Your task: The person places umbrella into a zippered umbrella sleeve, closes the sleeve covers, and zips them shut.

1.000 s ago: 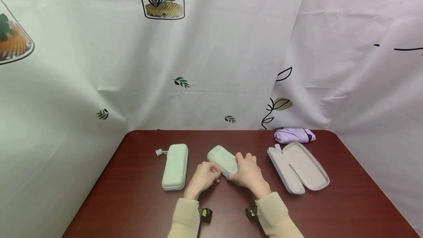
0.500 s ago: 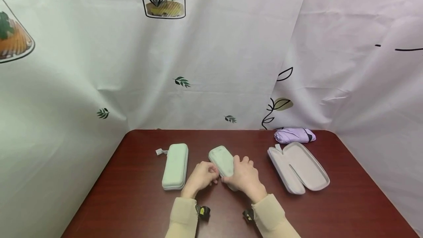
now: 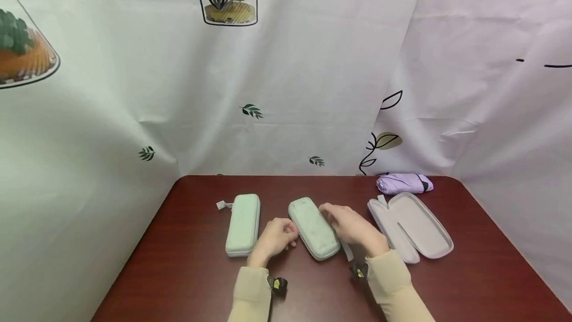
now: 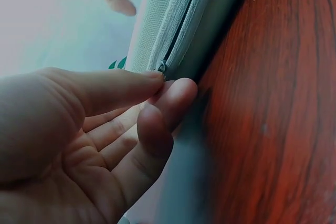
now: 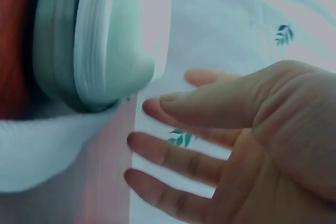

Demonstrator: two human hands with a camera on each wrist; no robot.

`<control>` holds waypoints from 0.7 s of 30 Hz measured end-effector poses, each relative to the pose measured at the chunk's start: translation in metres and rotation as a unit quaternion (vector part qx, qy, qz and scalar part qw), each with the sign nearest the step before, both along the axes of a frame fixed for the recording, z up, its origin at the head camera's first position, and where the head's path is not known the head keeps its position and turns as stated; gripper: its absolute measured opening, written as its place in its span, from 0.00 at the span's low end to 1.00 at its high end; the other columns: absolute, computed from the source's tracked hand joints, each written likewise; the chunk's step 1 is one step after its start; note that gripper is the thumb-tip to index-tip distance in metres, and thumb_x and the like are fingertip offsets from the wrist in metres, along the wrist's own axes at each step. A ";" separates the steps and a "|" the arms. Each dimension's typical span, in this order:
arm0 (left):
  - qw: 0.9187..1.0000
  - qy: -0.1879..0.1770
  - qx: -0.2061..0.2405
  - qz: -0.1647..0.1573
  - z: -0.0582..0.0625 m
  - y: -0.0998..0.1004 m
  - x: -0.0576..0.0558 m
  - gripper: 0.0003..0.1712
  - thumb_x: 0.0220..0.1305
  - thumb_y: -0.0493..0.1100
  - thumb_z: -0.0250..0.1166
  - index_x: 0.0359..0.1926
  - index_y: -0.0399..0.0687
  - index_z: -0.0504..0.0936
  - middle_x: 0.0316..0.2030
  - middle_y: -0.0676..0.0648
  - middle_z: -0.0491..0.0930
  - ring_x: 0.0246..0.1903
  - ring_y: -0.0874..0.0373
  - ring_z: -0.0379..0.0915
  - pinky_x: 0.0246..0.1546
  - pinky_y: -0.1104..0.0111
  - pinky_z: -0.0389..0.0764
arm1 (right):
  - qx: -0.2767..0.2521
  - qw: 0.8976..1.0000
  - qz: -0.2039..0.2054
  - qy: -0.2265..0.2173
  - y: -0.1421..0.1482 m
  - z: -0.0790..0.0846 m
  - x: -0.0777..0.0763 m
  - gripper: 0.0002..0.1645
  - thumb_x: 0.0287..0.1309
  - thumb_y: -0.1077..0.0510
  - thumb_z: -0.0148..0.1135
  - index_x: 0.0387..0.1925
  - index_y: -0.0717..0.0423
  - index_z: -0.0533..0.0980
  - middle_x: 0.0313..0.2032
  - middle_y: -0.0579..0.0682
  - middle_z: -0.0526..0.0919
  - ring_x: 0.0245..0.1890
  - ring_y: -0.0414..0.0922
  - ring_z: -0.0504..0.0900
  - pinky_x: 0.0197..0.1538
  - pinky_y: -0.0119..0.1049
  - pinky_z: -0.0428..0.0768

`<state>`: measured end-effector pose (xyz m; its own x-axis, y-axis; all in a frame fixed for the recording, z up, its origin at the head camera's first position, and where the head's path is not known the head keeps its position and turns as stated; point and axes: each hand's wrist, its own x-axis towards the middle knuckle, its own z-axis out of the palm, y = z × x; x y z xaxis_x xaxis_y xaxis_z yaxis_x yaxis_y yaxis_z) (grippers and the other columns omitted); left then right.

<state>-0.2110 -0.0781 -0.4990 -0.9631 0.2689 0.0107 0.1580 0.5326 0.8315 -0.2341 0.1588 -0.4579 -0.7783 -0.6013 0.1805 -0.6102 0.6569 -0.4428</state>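
Note:
A pale green zip case (image 3: 314,228) lies slantwise on the table between my hands. My left hand (image 3: 276,235) is at its left side. In the left wrist view, thumb and forefinger pinch the zipper pull (image 4: 161,67), and the zip's track runs up along the case's side from there. My right hand (image 3: 350,225) hovers by the case's right edge, holding nothing; in the right wrist view its fingers (image 5: 173,156) are spread and relaxed, apart from the case. A pale strap (image 3: 347,251) sticks out from the case's right side, under my right wrist.
Another closed green case (image 3: 243,225) with a pale strap lies left of my left hand. To the right, a light grey case (image 3: 422,227) lies unfolded. A purple folded bundle (image 3: 402,183) sits behind it at the table's (image 3: 178,282) back edge, near the hanging cloth.
My right hand has let go of the green case and moved to the right, baring the case's near end and strap. The left hand stays at the case's side.

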 end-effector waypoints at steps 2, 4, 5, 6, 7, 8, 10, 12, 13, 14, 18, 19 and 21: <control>1.000 0.002 0.000 0.002 -0.001 0.001 0.000 0.05 0.62 0.31 0.61 0.30 0.40 0.82 0.19 0.49 0.80 0.16 0.58 0.75 0.19 0.68 0.75 | 0.006 1.000 0.019 -0.004 0.001 0.000 -0.004 0.26 0.57 0.76 0.53 0.57 0.58 0.72 0.37 0.52 0.82 0.40 0.48 0.81 0.46 0.45 0.78; 1.000 0.003 0.002 0.005 -0.001 0.001 0.001 0.05 0.62 0.30 0.61 0.30 0.40 0.81 0.19 0.49 0.80 0.15 0.59 0.75 0.19 0.68 0.75 | 0.019 0.999 0.031 -0.019 0.001 0.000 -0.007 0.32 0.54 0.78 0.53 0.61 0.57 0.70 0.38 0.52 0.82 0.41 0.49 0.81 0.47 0.46 0.77; 1.000 0.004 0.002 0.006 -0.001 0.001 0.001 0.06 0.61 0.30 0.61 0.30 0.40 0.81 0.18 0.49 0.80 0.15 0.59 0.75 0.19 0.68 0.75 | 0.032 0.999 0.032 -0.027 0.001 0.000 -0.008 0.36 0.51 0.79 0.53 0.62 0.55 0.69 0.40 0.52 0.82 0.42 0.50 0.80 0.47 0.46 0.77; 1.000 0.004 0.003 0.007 -0.001 0.001 0.001 0.06 0.61 0.30 0.61 0.30 0.40 0.81 0.18 0.49 0.80 0.15 0.59 0.75 0.18 0.68 0.75 | 0.049 0.998 0.030 -0.032 0.000 0.000 -0.009 0.39 0.49 0.79 0.54 0.63 0.54 0.68 0.42 0.52 0.81 0.44 0.51 0.79 0.48 0.46 0.76; 1.000 0.005 0.005 0.007 -0.002 0.001 0.001 0.06 0.61 0.29 0.61 0.29 0.40 0.81 0.18 0.49 0.80 0.15 0.59 0.75 0.18 0.68 0.75 | 0.067 0.997 0.030 -0.035 0.000 0.000 -0.010 0.42 0.46 0.80 0.55 0.64 0.53 0.68 0.44 0.52 0.81 0.45 0.52 0.78 0.48 0.47 0.76; 1.000 0.004 0.007 0.007 -0.002 0.001 0.001 0.06 0.61 0.29 0.61 0.29 0.40 0.81 0.18 0.49 0.80 0.15 0.58 0.75 0.18 0.69 0.75 | 0.088 0.995 0.028 -0.035 -0.001 -0.001 -0.011 0.44 0.44 0.80 0.55 0.65 0.51 0.68 0.46 0.52 0.80 0.46 0.52 0.77 0.48 0.47 0.75; 1.000 0.004 0.009 0.007 -0.003 0.001 0.001 0.05 0.62 0.30 0.62 0.30 0.40 0.81 0.18 0.49 0.80 0.15 0.58 0.75 0.18 0.69 0.76 | 0.124 0.992 0.032 -0.024 -0.003 -0.002 -0.011 0.46 0.42 0.79 0.56 0.65 0.48 0.69 0.48 0.51 0.79 0.47 0.52 0.75 0.47 0.49 0.75; 1.000 0.005 0.009 0.012 -0.003 -0.001 0.001 0.05 0.62 0.31 0.63 0.30 0.40 0.81 0.18 0.48 0.80 0.16 0.58 0.75 0.18 0.68 0.76 | 0.152 0.987 0.047 0.001 -0.005 -0.004 -0.011 0.47 0.42 0.78 0.56 0.66 0.45 0.69 0.48 0.50 0.77 0.46 0.51 0.73 0.44 0.49 0.74; 1.000 0.006 0.007 0.016 -0.004 -0.002 0.000 0.05 0.62 0.31 0.63 0.30 0.40 0.81 0.19 0.48 0.80 0.16 0.58 0.75 0.18 0.68 0.76 | 0.160 0.985 0.058 0.017 -0.006 -0.005 -0.012 0.47 0.43 0.77 0.56 0.66 0.44 0.69 0.47 0.49 0.76 0.44 0.50 0.72 0.43 0.49 0.73; 1.000 0.006 0.006 0.018 -0.004 -0.003 -0.001 0.04 0.63 0.32 0.63 0.30 0.40 0.81 0.19 0.49 0.80 0.16 0.58 0.75 0.18 0.68 0.76 | 0.167 0.983 0.068 0.035 -0.007 -0.005 -0.012 0.46 0.43 0.77 0.56 0.65 0.43 0.69 0.47 0.49 0.75 0.44 0.49 0.71 0.42 0.48 0.73; 1.000 0.002 0.006 0.019 -0.006 -0.005 -0.003 0.05 0.63 0.32 0.64 0.29 0.41 0.80 0.19 0.49 0.80 0.16 0.58 0.76 0.19 0.67 0.76 | 0.189 0.972 0.098 0.096 -0.008 -0.004 -0.012 0.47 0.42 0.75 0.58 0.65 0.41 0.69 0.54 0.51 0.73 0.54 0.52 0.69 0.51 0.52 0.71; 1.000 0.001 0.006 0.018 -0.006 -0.005 -0.003 0.05 0.63 0.32 0.64 0.29 0.40 0.80 0.19 0.49 0.80 0.16 0.58 0.76 0.19 0.67 0.76 | 0.194 0.970 0.102 0.103 -0.008 -0.004 -0.012 0.47 0.41 0.74 0.58 0.65 0.41 0.69 0.58 0.52 0.72 0.58 0.54 0.68 0.54 0.55 0.69; 1.000 -0.001 0.008 0.017 -0.005 -0.005 -0.003 0.05 0.63 0.32 0.63 0.30 0.40 0.80 0.19 0.49 0.80 0.16 0.57 0.76 0.19 0.67 0.77 | 0.204 0.967 0.107 0.106 -0.009 -0.003 -0.012 0.48 0.40 0.74 0.59 0.66 0.41 0.68 0.64 0.54 0.68 0.65 0.58 0.63 0.60 0.59 0.64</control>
<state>-0.2137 -0.0828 -0.5040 -0.9716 0.2363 0.0138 0.1393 0.5238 0.8404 -0.2459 0.1500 -0.4610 -0.5995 -0.7995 0.0359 -0.8003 0.5991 -0.0239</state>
